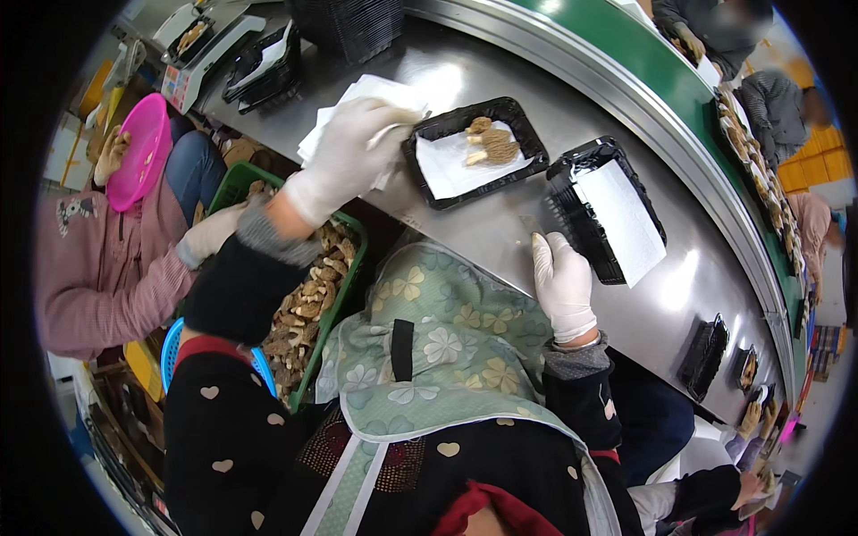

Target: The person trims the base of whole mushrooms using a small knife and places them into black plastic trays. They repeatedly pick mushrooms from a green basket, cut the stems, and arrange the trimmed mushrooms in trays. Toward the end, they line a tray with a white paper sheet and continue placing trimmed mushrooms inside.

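Note:
My left hand (pixel 355 157), in a white glove, reaches over a stack of white paper sheets (pixel 372 87) to the left edge of a black plastic tray (pixel 469 187). Its fingers are blurred, and their grip is unclear. White paper lines this tray, and a few morel mushrooms (pixel 495 145) lie on it. My right hand (pixel 563 285), also gloved, is at the steel table's near edge with its fingers bent. A faint pale patch shows by its fingertips; whether it is held is unclear. Beyond it stands a stack of black trays (pixel 563 181) topped with white paper (pixel 620 221).
A green crate of morels (pixel 305 315) is at my left, beside a co-worker (pixel 120 268) with a pink basin (pixel 139 151). Black trays (pixel 348 30) and a scale (pixel 214 57) stand at the back left. A green conveyor (pixel 603 47) curves beyond the table; other people work at right.

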A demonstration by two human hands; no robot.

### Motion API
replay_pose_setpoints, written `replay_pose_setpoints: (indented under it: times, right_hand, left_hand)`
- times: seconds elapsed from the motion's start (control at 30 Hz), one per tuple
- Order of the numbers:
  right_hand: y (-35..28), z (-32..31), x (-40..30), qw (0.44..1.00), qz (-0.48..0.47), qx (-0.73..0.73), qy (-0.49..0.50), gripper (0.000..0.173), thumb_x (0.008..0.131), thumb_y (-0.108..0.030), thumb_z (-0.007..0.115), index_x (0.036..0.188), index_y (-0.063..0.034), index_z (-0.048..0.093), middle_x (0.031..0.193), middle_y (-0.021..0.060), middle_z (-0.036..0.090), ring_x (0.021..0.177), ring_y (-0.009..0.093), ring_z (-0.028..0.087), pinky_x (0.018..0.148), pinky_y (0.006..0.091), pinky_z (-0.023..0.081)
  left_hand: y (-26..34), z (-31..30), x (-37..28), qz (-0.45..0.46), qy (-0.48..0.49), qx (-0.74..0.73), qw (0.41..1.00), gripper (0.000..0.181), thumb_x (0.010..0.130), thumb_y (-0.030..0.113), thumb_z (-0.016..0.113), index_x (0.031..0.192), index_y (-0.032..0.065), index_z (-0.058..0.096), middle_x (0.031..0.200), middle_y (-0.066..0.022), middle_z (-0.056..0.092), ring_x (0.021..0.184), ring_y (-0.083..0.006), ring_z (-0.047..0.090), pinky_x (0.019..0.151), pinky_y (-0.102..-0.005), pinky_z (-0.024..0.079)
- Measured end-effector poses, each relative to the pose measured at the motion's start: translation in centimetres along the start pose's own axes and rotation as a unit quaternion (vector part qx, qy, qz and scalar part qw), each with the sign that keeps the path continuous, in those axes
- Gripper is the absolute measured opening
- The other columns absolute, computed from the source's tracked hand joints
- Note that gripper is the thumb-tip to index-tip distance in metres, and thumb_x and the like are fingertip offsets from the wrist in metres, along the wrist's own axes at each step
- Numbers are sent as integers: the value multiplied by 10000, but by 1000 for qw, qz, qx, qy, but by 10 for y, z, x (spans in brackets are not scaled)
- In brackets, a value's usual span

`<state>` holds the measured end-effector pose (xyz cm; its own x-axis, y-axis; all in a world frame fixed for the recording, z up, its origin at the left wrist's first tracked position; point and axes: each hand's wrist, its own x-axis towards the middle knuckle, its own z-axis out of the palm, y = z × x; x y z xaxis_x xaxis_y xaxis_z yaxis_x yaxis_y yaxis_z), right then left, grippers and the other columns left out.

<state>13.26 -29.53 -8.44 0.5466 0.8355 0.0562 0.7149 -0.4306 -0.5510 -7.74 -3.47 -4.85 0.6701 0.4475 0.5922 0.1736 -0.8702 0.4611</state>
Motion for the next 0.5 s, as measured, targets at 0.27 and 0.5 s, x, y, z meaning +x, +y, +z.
replay_pose_setpoints:
  times: [0.27,0.5]
  right_hand:
    - [-6,8,-9,988,22,152,12,175,941,-137,671,956,32,627,727,43,610,667,71,482,623,241,444]
    - [-28,25,-22,960,-7,277,-32,155,949,-100,670,991,46,634,803,-12,615,742,50,483,675,216,436]
  left_hand:
    - [-1,-57,-228,-324,-132,34,936,156,867,104,678,1007,49,721,953,-141,680,922,-336,659,824,-403,529]
    - [-27,-37,-257,-297,-137,145,934,256,879,140,661,1121,61,678,1069,-152,623,1049,-350,580,926,-425,477]
